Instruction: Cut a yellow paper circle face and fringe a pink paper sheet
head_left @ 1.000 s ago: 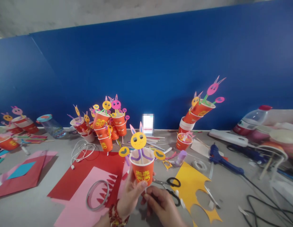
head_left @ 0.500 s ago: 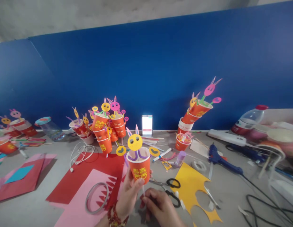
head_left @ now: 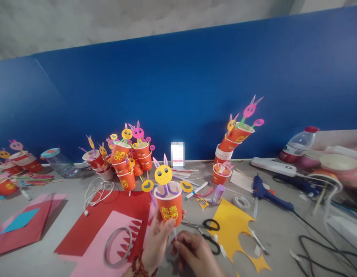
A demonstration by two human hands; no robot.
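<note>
My left hand (head_left: 159, 239) is wrapped round a red paper cup (head_left: 167, 209) printed with gold characters. Out of the cup rises a yellow paper rabbit face (head_left: 163, 174) with pink ears, on purple pipe-cleaner arms. Yellow discs with dark hearts sit at both sides of the cup. Below the cup, my right hand (head_left: 192, 250) pinches a thin white stick (head_left: 175, 233) that runs up to the cup's base. Black-handled scissors (head_left: 211, 225) lie just past my right hand, partly covered by it.
Finished rabbit cups (head_left: 120, 152) stand stacked at the back left, others (head_left: 239, 132) at the back right. Yellow cut paper (head_left: 229, 219), a blue glue gun (head_left: 262, 194) and its cable lie right. Red paper (head_left: 77, 227), pink paper (head_left: 94, 246) and a tape ring (head_left: 105, 252) lie left.
The camera view has shifted slightly. Both hands keep their hold on the cup and the stick, with hardly any movement.
</note>
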